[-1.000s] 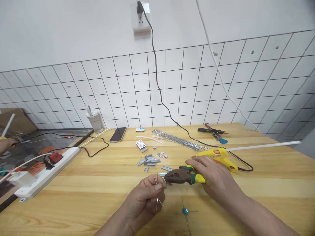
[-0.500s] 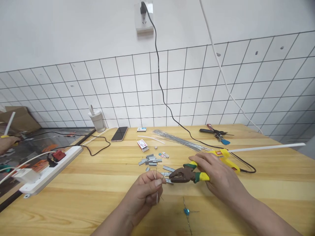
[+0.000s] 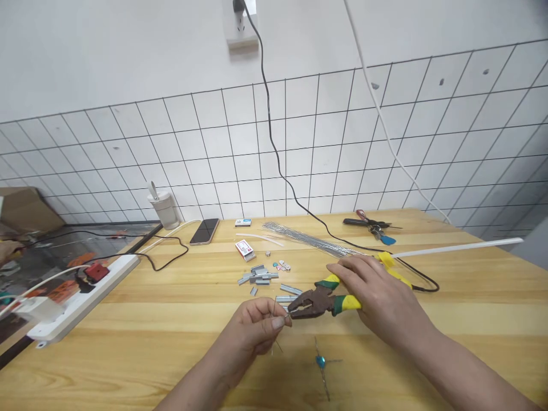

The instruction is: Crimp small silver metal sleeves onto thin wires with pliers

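Head view, and the left hand (image 3: 261,328) has thin wires (image 3: 278,346) pinched between thumb and fingers, over the near middle of the desk (image 3: 128,348). Right hand (image 3: 381,297) grips the pliers (image 3: 314,302), jaws parted, tips right by those fingertips; whether they bite wire, can't tell. Careful here: a loose pinch could let the wires slip or twist, and a hasty squeeze might nip skin. Nearer, the blue-centred cross (image 3: 321,361) could get knocked if a hand drops.
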{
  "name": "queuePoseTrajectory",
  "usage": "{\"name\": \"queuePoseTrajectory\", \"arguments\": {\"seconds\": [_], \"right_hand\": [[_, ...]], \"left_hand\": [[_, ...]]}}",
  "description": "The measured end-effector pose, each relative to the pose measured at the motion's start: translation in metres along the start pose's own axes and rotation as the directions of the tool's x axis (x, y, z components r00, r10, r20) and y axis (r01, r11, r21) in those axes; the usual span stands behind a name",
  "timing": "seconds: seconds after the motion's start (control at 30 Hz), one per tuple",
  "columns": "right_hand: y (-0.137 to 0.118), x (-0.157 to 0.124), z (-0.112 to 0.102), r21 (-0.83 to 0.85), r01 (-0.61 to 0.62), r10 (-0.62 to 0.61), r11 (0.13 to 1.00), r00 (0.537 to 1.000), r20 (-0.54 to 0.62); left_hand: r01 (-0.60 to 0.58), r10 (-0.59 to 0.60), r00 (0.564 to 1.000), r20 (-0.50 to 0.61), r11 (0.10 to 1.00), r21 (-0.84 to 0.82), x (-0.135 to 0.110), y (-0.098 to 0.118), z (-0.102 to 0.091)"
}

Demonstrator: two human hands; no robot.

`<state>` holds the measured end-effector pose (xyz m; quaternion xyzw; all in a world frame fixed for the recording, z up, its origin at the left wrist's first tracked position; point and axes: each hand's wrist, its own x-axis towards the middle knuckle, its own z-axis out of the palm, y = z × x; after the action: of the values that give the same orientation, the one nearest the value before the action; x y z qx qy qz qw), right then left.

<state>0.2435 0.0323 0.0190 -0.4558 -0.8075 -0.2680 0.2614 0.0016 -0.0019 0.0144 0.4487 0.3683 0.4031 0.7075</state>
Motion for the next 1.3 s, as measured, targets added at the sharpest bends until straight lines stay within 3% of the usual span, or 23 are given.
{"name": "queuePoseTrajectory", "arguments": {"seconds": [0.33,0.6,0.9,1.03,1.1,1.13,1.23,1.3], "right_hand": [[0.003,-0.001,0.001,-0.001,0.051,-0.051,0.999,0.999,-0.003],[0.004,-0.001,0.001,-0.030,0.048,-0.047,0.998,0.998,0.036],[0.002,-0.002,0.002,-0.031,0.044,-0.042,0.999,0.996,0.078],[0.001,-0.004,0.004,-0.024,0.013,-0.008,1.000,0.981,0.194],[-0.001,-0.004,0.003,-0.011,-0.014,0.016,1.000,0.958,0.285],[-0.001,-0.004,0.003,-0.001,-0.027,0.026,1.000,0.942,0.335],[-0.004,-0.004,-0.001,0.063,-0.069,0.029,0.996,0.867,0.498],[-0.005,-0.004,-0.004,0.123,-0.112,0.019,0.986,0.811,0.584]], "left_hand": [[0.018,-0.018,1.000,-0.008,1.000,0.024,0.000,0.000,-0.001],[0.022,-0.011,0.991,-0.134,0.996,0.085,0.000,0.002,0.003],[-0.062,0.109,0.976,-0.189,0.969,0.239,0.004,-0.004,-0.001],[-0.068,0.159,0.965,-0.208,0.919,0.388,0.003,-0.004,-0.002],[-0.136,0.267,0.952,-0.149,0.805,0.577,0.001,-0.003,-0.004],[-0.200,0.351,0.933,-0.081,0.692,0.694,0.000,-0.003,-0.005],[-0.368,0.545,0.810,0.218,0.181,0.912,-0.002,-0.003,-0.010],[-0.371,0.574,0.754,0.320,-0.030,0.928,-0.003,-0.004,-0.012]]}}
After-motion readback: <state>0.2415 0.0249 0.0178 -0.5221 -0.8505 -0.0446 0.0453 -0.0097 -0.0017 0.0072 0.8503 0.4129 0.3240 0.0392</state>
